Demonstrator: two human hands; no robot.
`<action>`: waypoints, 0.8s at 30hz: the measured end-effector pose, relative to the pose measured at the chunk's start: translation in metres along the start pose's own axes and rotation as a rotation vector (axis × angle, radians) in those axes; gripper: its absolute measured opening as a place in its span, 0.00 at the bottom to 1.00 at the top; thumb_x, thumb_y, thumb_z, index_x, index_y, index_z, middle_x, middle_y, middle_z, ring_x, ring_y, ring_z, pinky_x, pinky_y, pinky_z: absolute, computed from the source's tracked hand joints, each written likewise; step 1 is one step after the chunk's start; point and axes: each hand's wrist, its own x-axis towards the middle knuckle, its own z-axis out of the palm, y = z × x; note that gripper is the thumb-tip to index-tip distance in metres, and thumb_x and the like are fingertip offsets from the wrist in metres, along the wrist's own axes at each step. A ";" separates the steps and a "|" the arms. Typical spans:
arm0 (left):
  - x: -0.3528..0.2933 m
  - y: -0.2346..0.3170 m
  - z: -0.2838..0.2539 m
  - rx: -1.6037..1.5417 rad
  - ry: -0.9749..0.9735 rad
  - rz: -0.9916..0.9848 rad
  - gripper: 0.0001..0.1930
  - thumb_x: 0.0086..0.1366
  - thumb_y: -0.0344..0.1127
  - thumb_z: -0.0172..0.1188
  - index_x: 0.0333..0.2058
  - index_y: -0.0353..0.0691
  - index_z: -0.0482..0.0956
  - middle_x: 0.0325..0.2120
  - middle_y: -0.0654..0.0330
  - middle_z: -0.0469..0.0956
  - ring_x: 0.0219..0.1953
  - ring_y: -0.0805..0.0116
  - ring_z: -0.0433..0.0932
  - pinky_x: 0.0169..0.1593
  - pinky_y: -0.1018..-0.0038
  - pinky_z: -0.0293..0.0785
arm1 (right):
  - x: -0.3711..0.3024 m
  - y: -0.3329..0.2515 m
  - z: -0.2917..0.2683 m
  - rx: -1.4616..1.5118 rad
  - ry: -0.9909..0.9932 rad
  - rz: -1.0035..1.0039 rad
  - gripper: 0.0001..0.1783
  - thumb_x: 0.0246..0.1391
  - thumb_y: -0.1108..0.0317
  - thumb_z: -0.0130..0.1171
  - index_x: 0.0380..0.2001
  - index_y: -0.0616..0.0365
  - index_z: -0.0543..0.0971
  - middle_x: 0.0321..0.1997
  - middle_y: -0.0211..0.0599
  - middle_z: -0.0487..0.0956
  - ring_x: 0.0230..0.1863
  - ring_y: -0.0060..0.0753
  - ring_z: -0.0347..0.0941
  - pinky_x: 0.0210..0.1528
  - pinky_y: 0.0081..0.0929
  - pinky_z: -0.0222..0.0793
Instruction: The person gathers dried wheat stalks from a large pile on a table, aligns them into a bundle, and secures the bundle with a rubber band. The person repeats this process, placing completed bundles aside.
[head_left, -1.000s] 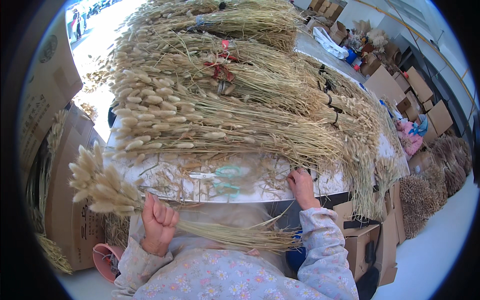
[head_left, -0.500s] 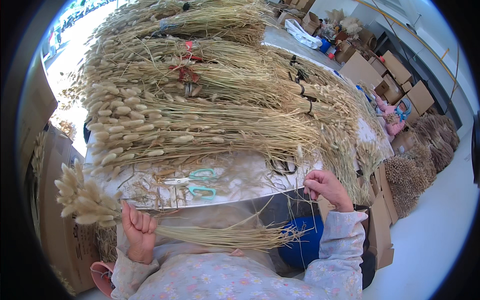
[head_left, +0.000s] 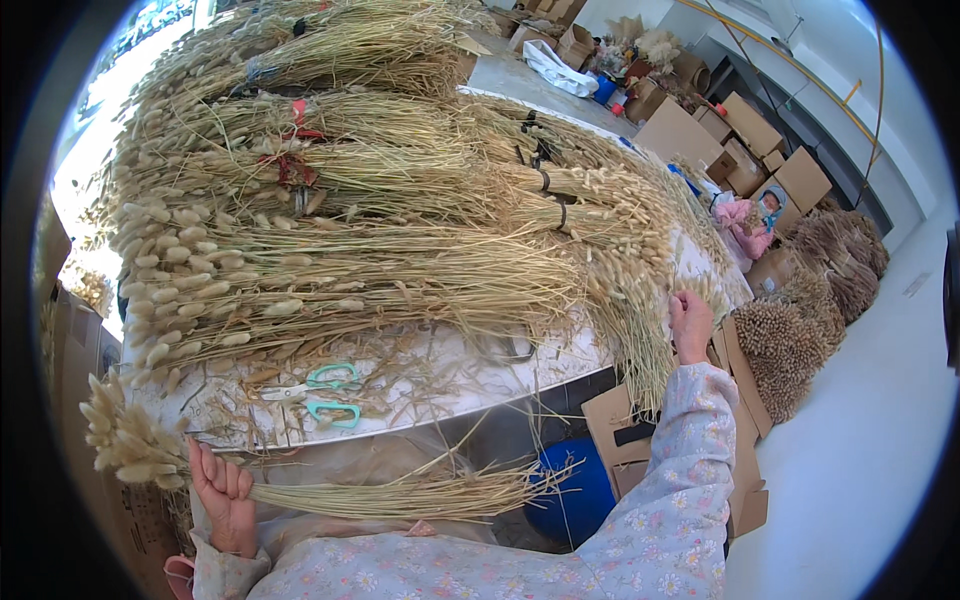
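My left hand (head_left: 225,497) is closed around a bunch of dried bunny tail grass (head_left: 400,498) just below its fluffy heads, at the table's near edge. The heads point left, and the long straw stems stretch right in front of my body. At the table's right side my right hand (head_left: 691,325) is closed, fingers curled, beside a pile of smaller dried grass (head_left: 632,325). What its fingertips hold, if anything, is hidden. Turquoise-handled scissors (head_left: 333,412) lie on the white table (head_left: 455,405) among loose straw bits.
Large tied bundles of bunny tail grass (head_left: 350,270) cover the table. Below its edge are a blue round container (head_left: 570,490) and an open cardboard box (head_left: 615,435). Brown dried bunches (head_left: 785,360) stand on the floor at right. A person in pink (head_left: 742,225) sits beyond.
My right hand has moved right and away from me, from the table's front edge to the smaller grass pile. My left hand keeps its hold on the bunch. The view has shifted right.
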 end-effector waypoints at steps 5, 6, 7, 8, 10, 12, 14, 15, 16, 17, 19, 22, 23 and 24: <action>-0.001 -0.006 0.002 0.033 0.008 -0.036 0.26 0.72 0.52 0.40 0.13 0.52 0.56 0.05 0.73 0.45 0.06 0.79 0.41 0.09 0.79 0.41 | 0.016 0.062 0.024 -0.369 -0.048 -0.041 0.12 0.49 0.62 0.60 0.34 0.58 0.79 0.29 0.49 0.80 0.32 0.53 0.76 0.38 0.42 0.70; -0.003 -0.005 0.002 0.041 0.011 -0.033 0.26 0.72 0.53 0.41 0.13 0.52 0.57 0.05 0.73 0.45 0.06 0.79 0.41 0.10 0.79 0.41 | 0.016 0.058 0.033 -0.378 -0.056 0.003 0.13 0.49 0.61 0.60 0.35 0.57 0.80 0.30 0.49 0.80 0.32 0.52 0.77 0.38 0.43 0.71; -0.005 -0.006 0.001 0.099 -0.012 -0.030 0.26 0.71 0.53 0.42 0.13 0.52 0.57 0.05 0.74 0.46 0.06 0.79 0.42 0.11 0.78 0.41 | 0.018 0.047 0.040 -0.289 -0.017 -0.058 0.11 0.51 0.64 0.59 0.35 0.59 0.79 0.30 0.48 0.80 0.31 0.50 0.77 0.35 0.41 0.70; -0.005 -0.007 0.002 0.129 -0.045 -0.031 0.26 0.71 0.54 0.43 0.13 0.52 0.57 0.05 0.74 0.46 0.07 0.79 0.42 0.12 0.78 0.42 | 0.019 0.028 0.047 -0.208 -0.034 -0.008 0.09 0.52 0.67 0.58 0.36 0.60 0.78 0.30 0.46 0.81 0.30 0.48 0.77 0.33 0.39 0.70; -0.007 -0.008 0.003 0.193 -0.103 -0.053 0.26 0.70 0.53 0.44 0.13 0.52 0.58 0.06 0.73 0.47 0.08 0.78 0.43 0.13 0.77 0.43 | 0.015 -0.028 0.056 0.096 -0.131 0.034 0.08 0.54 0.70 0.57 0.35 0.60 0.78 0.27 0.42 0.79 0.25 0.38 0.75 0.29 0.30 0.69; -0.007 -0.010 0.007 0.219 -0.129 -0.072 0.25 0.70 0.52 0.44 0.14 0.51 0.58 0.06 0.73 0.46 0.08 0.77 0.43 0.15 0.77 0.44 | -0.006 -0.099 0.068 0.270 -0.197 -0.167 0.06 0.54 0.72 0.56 0.34 0.60 0.78 0.25 0.41 0.78 0.23 0.33 0.73 0.27 0.25 0.68; -0.008 -0.012 0.012 0.244 -0.095 -0.075 0.25 0.70 0.52 0.44 0.14 0.50 0.59 0.06 0.72 0.46 0.09 0.77 0.43 0.15 0.76 0.44 | -0.046 -0.176 0.084 0.428 -0.273 -0.399 0.05 0.53 0.74 0.56 0.34 0.60 0.78 0.25 0.40 0.77 0.22 0.31 0.73 0.26 0.24 0.67; -0.009 -0.013 0.015 0.228 -0.102 -0.083 0.25 0.71 0.52 0.44 0.14 0.50 0.59 0.06 0.72 0.46 0.09 0.77 0.43 0.15 0.76 0.44 | -0.070 -0.212 0.092 0.529 -0.330 -0.554 0.05 0.52 0.75 0.57 0.34 0.59 0.78 0.25 0.40 0.78 0.22 0.32 0.73 0.26 0.25 0.68; -0.010 -0.013 0.016 0.244 -0.090 -0.085 0.26 0.71 0.52 0.44 0.14 0.50 0.59 0.06 0.72 0.46 0.09 0.77 0.43 0.15 0.76 0.44 | -0.097 -0.245 0.096 0.586 -0.438 -0.673 0.05 0.51 0.75 0.59 0.33 0.57 0.79 0.27 0.40 0.79 0.24 0.36 0.75 0.27 0.27 0.69; -0.011 -0.012 0.017 0.245 -0.095 -0.084 0.26 0.71 0.53 0.43 0.14 0.49 0.59 0.06 0.72 0.46 0.09 0.77 0.44 0.15 0.76 0.44 | -0.120 -0.277 0.102 0.594 -0.482 -0.828 0.05 0.50 0.73 0.60 0.32 0.56 0.79 0.28 0.40 0.79 0.26 0.40 0.76 0.28 0.31 0.71; -0.015 -0.010 0.017 0.245 -0.111 -0.081 0.26 0.71 0.53 0.43 0.14 0.49 0.59 0.06 0.72 0.47 0.09 0.76 0.44 0.16 0.75 0.45 | -0.163 -0.329 0.113 0.653 -0.576 -0.850 0.05 0.50 0.69 0.61 0.32 0.56 0.79 0.28 0.40 0.78 0.28 0.44 0.76 0.30 0.35 0.72; -0.022 -0.005 0.012 0.215 -0.136 -0.077 0.27 0.71 0.53 0.42 0.13 0.48 0.58 0.06 0.70 0.48 0.09 0.75 0.45 0.16 0.74 0.46 | -0.198 -0.380 0.136 0.576 -0.628 -0.882 0.07 0.50 0.66 0.60 0.31 0.56 0.78 0.26 0.42 0.76 0.29 0.46 0.75 0.31 0.37 0.70; -0.024 -0.003 0.010 0.217 -0.129 -0.082 0.27 0.71 0.52 0.42 0.13 0.48 0.58 0.06 0.70 0.48 0.09 0.75 0.45 0.17 0.74 0.46 | -0.204 -0.390 0.145 0.535 -0.620 -0.898 0.08 0.50 0.64 0.60 0.31 0.56 0.78 0.26 0.41 0.76 0.29 0.46 0.75 0.31 0.38 0.70; -0.025 0.000 0.008 0.212 -0.137 -0.082 0.27 0.71 0.52 0.42 0.13 0.48 0.59 0.06 0.70 0.48 0.09 0.75 0.45 0.17 0.74 0.46 | -0.207 -0.398 0.153 0.488 -0.628 -0.917 0.07 0.50 0.65 0.60 0.30 0.56 0.78 0.26 0.41 0.75 0.29 0.47 0.75 0.31 0.39 0.70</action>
